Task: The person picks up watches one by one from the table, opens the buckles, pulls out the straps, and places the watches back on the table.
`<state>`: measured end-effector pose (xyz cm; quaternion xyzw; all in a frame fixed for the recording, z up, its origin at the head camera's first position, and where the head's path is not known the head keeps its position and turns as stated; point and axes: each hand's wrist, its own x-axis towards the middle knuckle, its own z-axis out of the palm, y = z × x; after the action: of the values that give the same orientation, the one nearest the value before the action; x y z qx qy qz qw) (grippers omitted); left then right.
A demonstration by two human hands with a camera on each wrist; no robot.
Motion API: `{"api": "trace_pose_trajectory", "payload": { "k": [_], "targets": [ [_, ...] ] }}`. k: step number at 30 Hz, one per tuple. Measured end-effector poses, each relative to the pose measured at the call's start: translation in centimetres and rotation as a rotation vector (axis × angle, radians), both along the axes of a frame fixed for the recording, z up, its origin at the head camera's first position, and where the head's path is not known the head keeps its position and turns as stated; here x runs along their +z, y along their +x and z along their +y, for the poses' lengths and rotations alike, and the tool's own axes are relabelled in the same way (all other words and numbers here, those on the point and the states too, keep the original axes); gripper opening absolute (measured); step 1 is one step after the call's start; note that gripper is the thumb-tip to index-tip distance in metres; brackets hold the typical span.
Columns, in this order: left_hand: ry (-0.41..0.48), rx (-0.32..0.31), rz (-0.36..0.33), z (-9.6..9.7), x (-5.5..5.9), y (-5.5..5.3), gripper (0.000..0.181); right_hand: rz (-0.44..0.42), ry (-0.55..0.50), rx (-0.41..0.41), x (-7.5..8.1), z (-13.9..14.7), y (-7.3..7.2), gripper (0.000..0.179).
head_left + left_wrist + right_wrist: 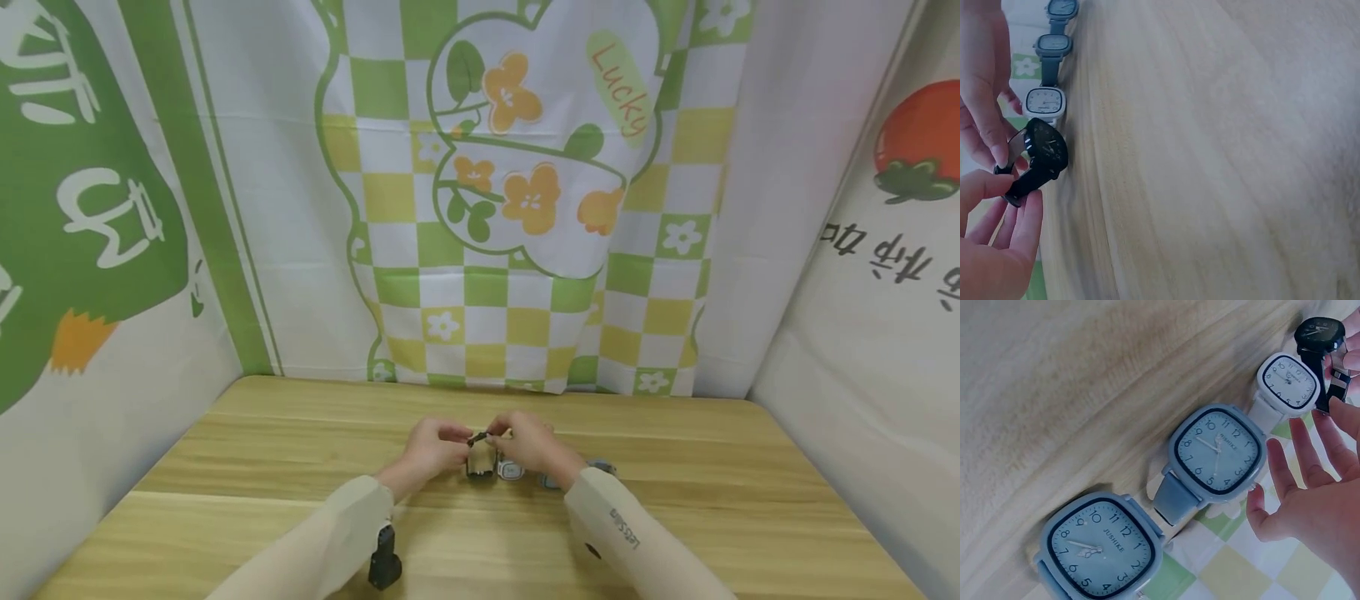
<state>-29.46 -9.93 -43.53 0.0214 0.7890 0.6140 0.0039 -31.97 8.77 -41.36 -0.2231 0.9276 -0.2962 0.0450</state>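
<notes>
A black wristwatch (1047,149) stands on its side on the table, its strap bent round into a loop. My left hand (433,447) holds the strap from the left, thumb and fingers on its band in the left wrist view. From the other side my right hand (527,442) pinches the strap near its ends at the top of the loop. Close beside the black watch is a white square-faced watch (1289,381). Beyond it, in the right wrist view, follow a blue-grey watch (1217,452) and a second blue-grey watch (1102,547), partly cut off by the frame.
The wooden table (300,442) runs back to a patterned curtain (525,333), with cloth walls at both sides. The watches form a row under and beside my right forearm. A black device (385,562) is strapped at my left sleeve.
</notes>
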Motion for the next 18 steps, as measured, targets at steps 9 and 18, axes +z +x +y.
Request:
{"api": "trace_pose_trajectory", "payload": {
  "k": [9, 18],
  "targets": [
    [0.085, -0.09, -0.05, -0.7, 0.3, 0.4, 0.029, 0.011, -0.066, 0.053, 0.4, -0.1, 0.3, 0.012],
    [0.125, -0.174, -0.062, -1.3, -0.1, 0.1, 0.024, 0.013, -0.09, 0.083, 0.4, 0.1, 0.3, 0.012]
  ]
}}
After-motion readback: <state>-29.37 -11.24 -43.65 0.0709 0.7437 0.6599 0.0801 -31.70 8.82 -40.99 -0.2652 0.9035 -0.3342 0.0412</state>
